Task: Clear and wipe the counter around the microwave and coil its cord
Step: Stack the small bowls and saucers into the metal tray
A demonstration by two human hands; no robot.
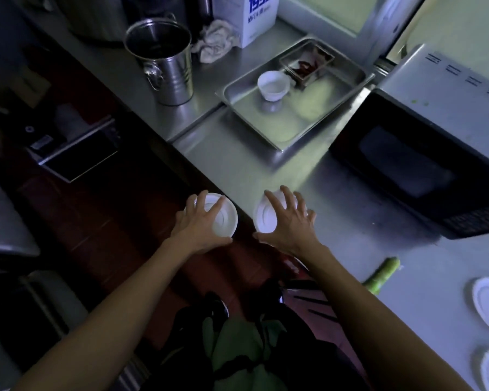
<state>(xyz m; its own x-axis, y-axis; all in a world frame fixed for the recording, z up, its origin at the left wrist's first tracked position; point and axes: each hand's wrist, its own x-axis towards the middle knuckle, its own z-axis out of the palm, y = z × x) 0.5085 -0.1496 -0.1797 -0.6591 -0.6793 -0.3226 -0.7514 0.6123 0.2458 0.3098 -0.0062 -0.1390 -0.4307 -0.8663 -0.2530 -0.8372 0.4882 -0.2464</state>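
The left hand [201,222] curls its fingers over a white saucer [225,221], held beyond the desk [308,179] edge; the right hand [292,224] spreads fingers wide across a second saucer [266,220], grip unclear.

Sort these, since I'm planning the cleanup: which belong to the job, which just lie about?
Job: left hand gripping one dish, right hand on another dish, microwave, counter, rag, green vegetable.
Lying about: bucket, carton, tray, cup.

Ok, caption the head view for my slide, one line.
Left hand holds a white saucer past the counter edge; right hand grips a second saucer on it, near the microwave.
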